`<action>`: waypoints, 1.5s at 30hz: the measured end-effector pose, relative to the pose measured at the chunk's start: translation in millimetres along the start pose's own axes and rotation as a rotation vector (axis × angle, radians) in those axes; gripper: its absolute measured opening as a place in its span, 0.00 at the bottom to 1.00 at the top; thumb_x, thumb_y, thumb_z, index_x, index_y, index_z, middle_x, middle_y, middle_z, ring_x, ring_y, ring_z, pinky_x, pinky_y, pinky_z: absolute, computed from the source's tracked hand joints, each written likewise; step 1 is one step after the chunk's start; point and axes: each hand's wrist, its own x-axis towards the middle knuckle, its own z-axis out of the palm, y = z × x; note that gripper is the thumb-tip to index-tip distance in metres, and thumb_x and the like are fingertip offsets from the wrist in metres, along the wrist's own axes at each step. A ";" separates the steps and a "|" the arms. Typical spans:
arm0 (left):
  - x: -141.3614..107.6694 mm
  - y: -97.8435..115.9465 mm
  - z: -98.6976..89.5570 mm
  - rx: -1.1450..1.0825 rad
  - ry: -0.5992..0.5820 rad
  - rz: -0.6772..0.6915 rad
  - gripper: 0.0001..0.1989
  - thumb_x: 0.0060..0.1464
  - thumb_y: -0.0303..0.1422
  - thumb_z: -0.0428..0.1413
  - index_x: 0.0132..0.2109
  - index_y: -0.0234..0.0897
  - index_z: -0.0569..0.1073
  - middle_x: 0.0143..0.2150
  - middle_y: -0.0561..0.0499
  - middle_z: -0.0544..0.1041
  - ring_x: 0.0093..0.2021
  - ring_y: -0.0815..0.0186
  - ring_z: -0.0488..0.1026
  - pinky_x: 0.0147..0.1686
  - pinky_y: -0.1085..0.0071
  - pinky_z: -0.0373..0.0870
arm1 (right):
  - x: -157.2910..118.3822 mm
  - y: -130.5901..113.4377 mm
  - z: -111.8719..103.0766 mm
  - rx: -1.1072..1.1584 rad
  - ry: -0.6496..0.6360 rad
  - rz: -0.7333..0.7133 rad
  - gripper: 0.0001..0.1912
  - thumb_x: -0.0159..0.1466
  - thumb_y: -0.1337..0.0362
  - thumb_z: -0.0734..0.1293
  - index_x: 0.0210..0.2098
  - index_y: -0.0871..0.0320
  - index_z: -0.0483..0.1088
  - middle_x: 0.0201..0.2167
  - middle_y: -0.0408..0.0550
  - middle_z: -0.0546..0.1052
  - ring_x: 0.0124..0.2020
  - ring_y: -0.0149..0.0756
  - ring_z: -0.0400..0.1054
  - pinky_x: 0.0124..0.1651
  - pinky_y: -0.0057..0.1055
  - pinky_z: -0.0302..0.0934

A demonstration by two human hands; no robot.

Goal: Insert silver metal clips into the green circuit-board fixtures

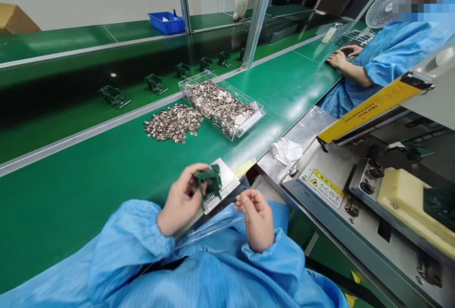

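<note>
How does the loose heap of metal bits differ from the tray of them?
The heap sits straight on the green bench; the tray keeps its bits inside clear walls. The heap spreads in a rough round patch, while the tray's load fills a long rectangle. Both hold small, silvery bits in a jumble.

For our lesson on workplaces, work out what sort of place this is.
Probably a factory assembly line: a long green workbench, a clear plastic tray of small metal parts, and a grey machine with a yellow warning label.
</note>
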 end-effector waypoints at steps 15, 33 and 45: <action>39.5 3.4 3.9 -0.603 0.009 -0.322 0.22 0.44 0.30 0.67 0.46 0.38 0.70 0.42 0.50 0.80 0.43 0.62 0.79 0.42 0.68 0.77 | 18.5 -17.2 13.7 -0.059 -0.201 0.120 0.21 0.45 0.50 0.78 0.25 0.60 0.71 0.21 0.43 0.75 0.23 0.31 0.66 0.25 0.28 0.61; 36.2 3.2 7.9 -0.825 0.027 -0.446 0.24 0.41 0.32 0.71 0.46 0.38 0.73 0.42 0.50 0.80 0.44 0.60 0.78 0.52 0.60 0.73 | 26.6 -6.0 -1.6 -1.066 -0.129 -1.234 0.17 0.63 0.77 0.58 0.43 0.57 0.73 0.36 0.53 0.76 0.37 0.40 0.68 0.37 0.36 0.64; 37.9 1.7 25.3 -0.463 -0.066 -0.272 0.21 0.48 0.38 0.66 0.47 0.37 0.70 0.42 0.48 0.78 0.40 0.65 0.75 0.42 0.70 0.72 | 13.5 13.8 -25.9 -0.392 -0.409 -0.098 0.24 0.66 0.45 0.60 0.28 0.57 0.73 0.23 0.47 0.75 0.25 0.36 0.70 0.31 0.31 0.66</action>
